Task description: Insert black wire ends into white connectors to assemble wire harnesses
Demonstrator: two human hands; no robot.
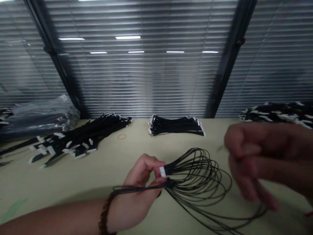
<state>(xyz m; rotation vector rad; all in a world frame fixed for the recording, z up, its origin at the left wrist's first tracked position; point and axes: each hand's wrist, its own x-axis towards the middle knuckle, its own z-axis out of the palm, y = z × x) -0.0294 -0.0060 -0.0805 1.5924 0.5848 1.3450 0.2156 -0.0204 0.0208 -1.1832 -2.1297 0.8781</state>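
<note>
My left hand [144, 192] is closed on a black wire harness [195, 179], pinching its white connector [162, 172] between thumb and fingers. Thin wires loop out of the connector to the right and double back to a gathered point beside the thumb. A few strands run left across the wrist, and others trail to the lower right. My right hand [266, 160], near the camera and blurred, is raised at the right with curled fingers and the thumb pressed against them. Whatever is in that pinch, if anything, cannot be made out. Some trailing wires pass below this hand.
On the table [80, 176], a pile of black cables with white connectors [93, 133] lies left, beside a clear plastic bag [49, 114]. A neat cable bundle [174, 125] sits centre back; more cables [278, 112] are at right. A rubber band [122, 136] lies flat. Blinds [166, 81] stand behind.
</note>
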